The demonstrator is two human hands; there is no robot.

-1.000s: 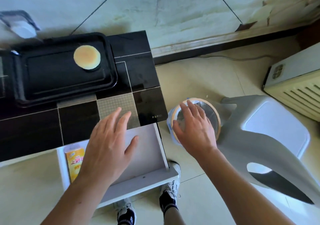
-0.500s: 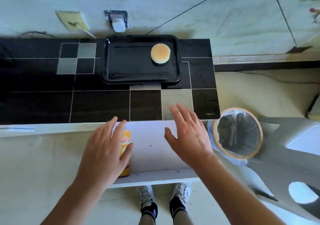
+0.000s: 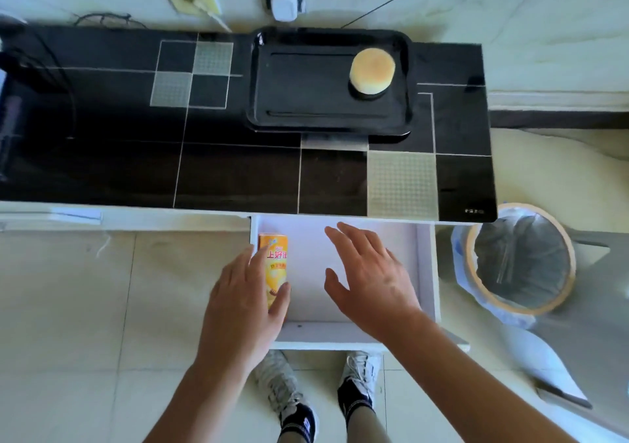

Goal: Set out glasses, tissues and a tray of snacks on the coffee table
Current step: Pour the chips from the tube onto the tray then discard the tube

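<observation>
A black tray (image 3: pixel 306 115) sits on the black glass tabletop (image 3: pixel 238 170) and carries one round golden cake (image 3: pixel 372 71) at its right end. Below the tabletop a white drawer (image 3: pixel 425 272) stands pulled out. A yellow snack can (image 3: pixel 274 265) lies along the drawer's left side. My left hand (image 3: pixel 243 303) hovers over the can's near end with fingers spread, thumb beside the can; I cannot tell if it touches. My right hand (image 3: pixel 367 279) is spread flat above the drawer's bare white bottom and holds nothing.
A bin (image 3: pixel 520 258) lined with a bag stands on the floor right of the drawer, next to a grey plastic stool (image 3: pixel 599 306). A wall socket with a white plug (image 3: pixel 282 3) sits behind the table. My feet (image 3: pixel 320 391) are under the drawer front.
My right hand left the bin and came over the drawer. My left hand moved onto the yellow can's near end. The view swung left, bringing the tray to the centre.
</observation>
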